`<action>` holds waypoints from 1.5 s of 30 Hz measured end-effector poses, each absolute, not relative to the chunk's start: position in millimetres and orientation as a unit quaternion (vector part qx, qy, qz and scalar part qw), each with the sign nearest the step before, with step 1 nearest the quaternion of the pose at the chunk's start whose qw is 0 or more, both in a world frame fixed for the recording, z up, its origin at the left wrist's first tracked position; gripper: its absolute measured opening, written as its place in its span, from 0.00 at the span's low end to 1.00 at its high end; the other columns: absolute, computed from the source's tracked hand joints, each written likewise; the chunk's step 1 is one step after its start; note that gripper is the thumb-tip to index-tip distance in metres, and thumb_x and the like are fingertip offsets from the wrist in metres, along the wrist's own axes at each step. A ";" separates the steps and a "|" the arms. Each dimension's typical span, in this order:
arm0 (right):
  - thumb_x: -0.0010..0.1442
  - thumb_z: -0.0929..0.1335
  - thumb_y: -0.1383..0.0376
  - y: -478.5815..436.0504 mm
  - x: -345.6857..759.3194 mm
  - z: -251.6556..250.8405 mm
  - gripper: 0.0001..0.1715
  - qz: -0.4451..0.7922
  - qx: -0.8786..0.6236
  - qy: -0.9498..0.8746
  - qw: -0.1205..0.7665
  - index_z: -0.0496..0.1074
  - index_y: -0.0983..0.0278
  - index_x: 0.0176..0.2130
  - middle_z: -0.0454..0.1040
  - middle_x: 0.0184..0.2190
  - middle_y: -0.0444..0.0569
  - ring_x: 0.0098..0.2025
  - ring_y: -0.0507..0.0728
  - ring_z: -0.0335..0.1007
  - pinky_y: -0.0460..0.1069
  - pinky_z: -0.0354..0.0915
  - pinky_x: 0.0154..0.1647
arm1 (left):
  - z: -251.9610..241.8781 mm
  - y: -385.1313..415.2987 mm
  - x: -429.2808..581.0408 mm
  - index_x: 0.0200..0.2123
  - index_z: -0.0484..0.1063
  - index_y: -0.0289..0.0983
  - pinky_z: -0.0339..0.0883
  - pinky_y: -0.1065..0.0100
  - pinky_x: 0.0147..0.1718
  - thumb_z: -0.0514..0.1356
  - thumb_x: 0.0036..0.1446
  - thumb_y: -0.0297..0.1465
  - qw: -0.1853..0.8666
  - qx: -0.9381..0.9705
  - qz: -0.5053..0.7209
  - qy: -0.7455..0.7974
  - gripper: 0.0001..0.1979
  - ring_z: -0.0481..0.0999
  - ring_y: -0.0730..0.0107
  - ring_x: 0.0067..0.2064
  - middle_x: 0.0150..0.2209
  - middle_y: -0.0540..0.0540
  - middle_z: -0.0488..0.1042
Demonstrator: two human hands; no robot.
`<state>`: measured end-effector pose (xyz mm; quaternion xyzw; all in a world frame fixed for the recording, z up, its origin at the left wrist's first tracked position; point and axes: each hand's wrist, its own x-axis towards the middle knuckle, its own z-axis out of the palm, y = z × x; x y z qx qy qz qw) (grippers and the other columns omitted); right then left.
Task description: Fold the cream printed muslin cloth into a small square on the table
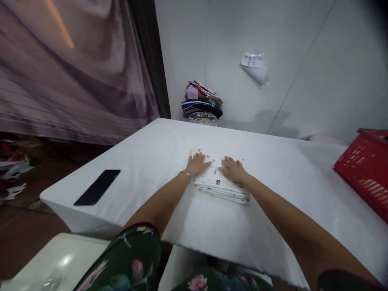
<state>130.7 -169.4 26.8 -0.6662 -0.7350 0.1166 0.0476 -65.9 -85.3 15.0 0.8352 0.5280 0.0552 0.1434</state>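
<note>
A white cloth with small dark prints (216,176) lies folded in several layers in the middle of the table. On its left part my left hand (197,163) rests palm down, fingers spread. My right hand (233,169) lies flat on the right part of the same cloth, its fingers also apart. Between the two hands the printed top layer shows, and the stacked folds face me along the near edge. What lies under the palms is hidden.
A white-covered table (145,161) carries a black flat slab (97,187) at left and a red plastic basket (365,169) at right. A stack of folded clothes (202,103) stands by the wall at the back. A pinkish curtain (75,72) hangs at left.
</note>
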 end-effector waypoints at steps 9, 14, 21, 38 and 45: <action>0.63 0.55 0.48 -232.4 122.6 11.4 0.34 0.130 -0.629 -0.761 0.094 0.56 0.61 0.62 0.47 0.66 0.52 0.67 0.60 0.36 0.62 0.32 0.64 | 11.2 -127.9 -81.8 0.61 0.55 0.42 0.34 0.49 0.61 0.42 0.58 0.53 0.132 0.878 0.080 0.453 0.33 0.43 0.56 0.66 0.66 0.44 0.48; 0.64 0.57 0.51 -249.6 135.7 14.2 0.28 0.109 -0.591 -0.767 0.223 0.64 0.59 0.57 0.62 0.59 0.52 0.63 0.61 0.52 0.63 0.45 0.62 | 18.1 -144.6 -100.4 0.52 0.67 0.40 0.49 0.55 0.59 0.49 0.60 0.46 0.135 0.865 0.234 0.424 0.23 0.58 0.61 0.61 0.59 0.44 0.64; 0.62 0.63 0.60 -285.4 145.7 7.2 0.15 -0.015 -0.501 -0.803 0.321 0.73 0.60 0.46 0.73 0.44 0.53 0.48 0.61 0.67 0.59 0.62 0.49 | 0.9 -182.1 -133.8 0.43 0.73 0.42 0.59 0.56 0.52 0.57 0.57 0.38 0.074 0.902 0.296 0.306 0.12 0.68 0.63 0.52 0.50 0.46 0.72; 0.63 0.61 0.63 -292.2 135.6 -4.3 0.12 0.017 -0.551 -0.751 0.363 0.74 0.60 0.38 0.73 0.37 0.51 0.42 0.58 0.66 0.55 0.64 0.43 | -0.4 -183.4 -124.3 0.39 0.73 0.39 0.61 0.58 0.48 0.51 0.62 0.33 0.089 0.891 0.290 0.338 0.12 0.70 0.66 0.47 0.44 0.47 0.75; 0.61 0.63 0.62 -295.9 140.0 -5.5 0.11 -0.007 -0.561 -0.743 0.365 0.72 0.60 0.43 0.72 0.40 0.51 0.44 0.59 0.66 0.56 0.62 0.45 | 6.3 -191.4 -118.5 0.46 0.69 0.39 0.59 0.57 0.48 0.53 0.61 0.33 0.026 0.916 0.256 0.309 0.12 0.68 0.63 0.49 0.48 0.44 0.72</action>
